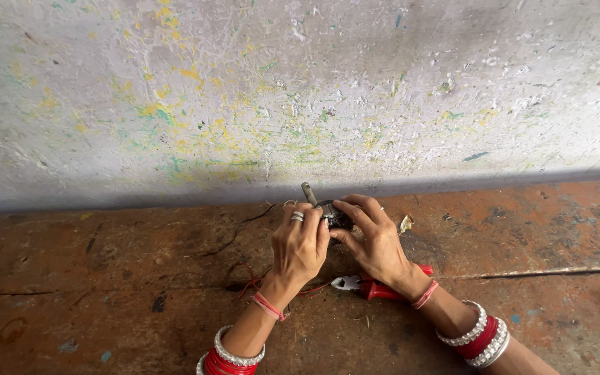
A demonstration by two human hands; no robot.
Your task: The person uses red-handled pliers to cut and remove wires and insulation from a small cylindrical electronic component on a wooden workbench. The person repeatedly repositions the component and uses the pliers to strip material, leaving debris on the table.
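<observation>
Hands meet at the middle of a worn, rust-brown surface [140,278] that runs along a paint-flecked whitish wall [300,90]. The left hand [298,246] and the right hand [376,243], both wrists ringed with red and silver bangles [484,340], together hold a small dark round part [333,215] just above the surface near the wall; a short grey metal stem [309,193] sticks up from it. Fingers of both hands are curled narrowly around the part, thumbs pressing its near edge. Red-handled pliers [376,286] lie on the surface under the right wrist, beside a thin red wire [248,281]. Doing this well seems to call for a steady left-hand grip while the right fingertips work the small part gently.
</observation>
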